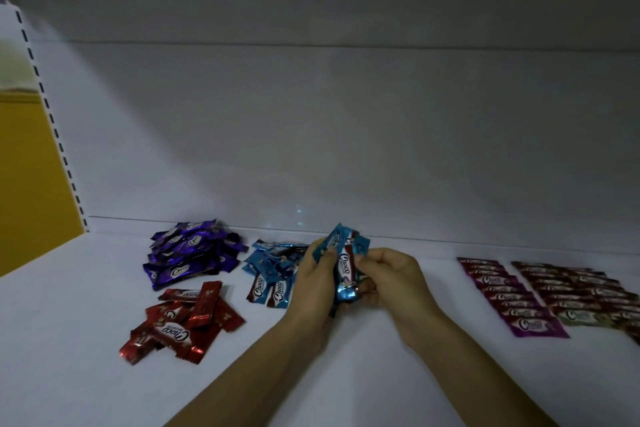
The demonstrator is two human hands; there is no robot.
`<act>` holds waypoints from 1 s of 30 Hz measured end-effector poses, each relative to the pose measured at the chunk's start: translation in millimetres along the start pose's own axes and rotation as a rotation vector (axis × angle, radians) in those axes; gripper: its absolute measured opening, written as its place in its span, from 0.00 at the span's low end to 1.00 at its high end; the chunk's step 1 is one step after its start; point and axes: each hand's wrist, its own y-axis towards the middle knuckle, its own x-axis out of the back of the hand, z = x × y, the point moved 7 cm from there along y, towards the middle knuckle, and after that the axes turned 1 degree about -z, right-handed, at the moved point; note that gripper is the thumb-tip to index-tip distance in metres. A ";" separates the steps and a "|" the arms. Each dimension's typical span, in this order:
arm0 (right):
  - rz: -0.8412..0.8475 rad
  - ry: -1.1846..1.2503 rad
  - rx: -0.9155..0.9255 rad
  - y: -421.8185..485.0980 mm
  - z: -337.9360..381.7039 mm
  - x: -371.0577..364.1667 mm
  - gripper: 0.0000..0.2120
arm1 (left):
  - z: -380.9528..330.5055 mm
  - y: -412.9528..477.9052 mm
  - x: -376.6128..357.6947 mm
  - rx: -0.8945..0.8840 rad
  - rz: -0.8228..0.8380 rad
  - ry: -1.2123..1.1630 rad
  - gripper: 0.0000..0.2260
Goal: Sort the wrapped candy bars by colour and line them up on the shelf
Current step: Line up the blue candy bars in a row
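My left hand curls round a bundle of blue bars, thumb laid over the front wrapper near its upper left corner. My right hand pinches the right edge of the same bundle between thumb and fingertips. I hold the bundle upright just above the shelf, roughly mid-shelf and close to its back edge. How many bars are in my grip I cannot tell.

Just to the left of my left hand, a loose blue pile lies on the shelf, partly hidden behind my fingers. Further left sits a purple pile, heaped near the back, and in front of it a red pile, its bars crossing each other at odd angles.

Well apart on my right, a magenta row lies in a neat overlapping line running from back to front. Beside it lies a dark red row, with a gold-coloured bar at its near end.

Behind everything rises the pale back panel. At far left are a slotted upright and a yellow wall.
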 end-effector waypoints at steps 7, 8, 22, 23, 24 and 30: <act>-0.063 -0.160 0.065 1.2 5.1 3.1 0.04 | 10.0 1.6 5.9 0.168 -0.010 -0.002 0.12; -0.061 -0.156 0.061 1.7 4.3 3.5 0.04 | 10.0 1.7 5.9 0.167 0.004 0.001 0.11; -0.026 -1.229 0.452 5.0 32.9 65.3 0.06 | 9.9 3.3 5.1 0.093 0.001 0.012 0.04; 0.036 -1.290 0.412 1.8 20.4 67.5 0.07 | 10.1 3.6 4.7 0.087 0.006 0.019 0.04; 0.035 -1.292 0.390 -1.4 12.6 73.1 0.07 | 10.6 4.3 4.9 0.078 0.006 0.029 0.04; -0.133 -1.179 0.617 -21.7 21.0 87.0 0.10 | 11.6 9.0 5.6 0.014 0.012 0.138 0.07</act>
